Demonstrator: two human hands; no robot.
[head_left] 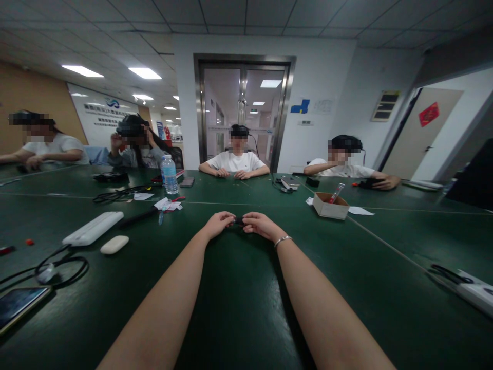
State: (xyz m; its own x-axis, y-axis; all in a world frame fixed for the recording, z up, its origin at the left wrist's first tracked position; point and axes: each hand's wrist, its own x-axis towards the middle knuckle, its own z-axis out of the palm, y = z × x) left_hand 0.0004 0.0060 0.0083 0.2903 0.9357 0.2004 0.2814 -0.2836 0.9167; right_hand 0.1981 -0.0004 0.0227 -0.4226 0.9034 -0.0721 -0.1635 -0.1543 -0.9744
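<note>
My left hand (219, 224) and my right hand (262, 226) meet over the middle of the green table (239, 288), both arms stretched forward. Between their fingertips is a small black object (239, 221), too small and too covered by fingers to name. Thumb and fingers of the left hand pinch its left end, where a greyish bit shows. Its right end sits in the pinched fingers of the right hand, which has a silver bracelet (283, 240) at the wrist.
Left lie a white power bank (93, 228), a white oval case (114, 245), a phone (23, 304) and black cables (63, 272). A water bottle (170, 176) stands farther back. On the right are a small box (330, 206) and a power strip (475, 290). Several people sit opposite.
</note>
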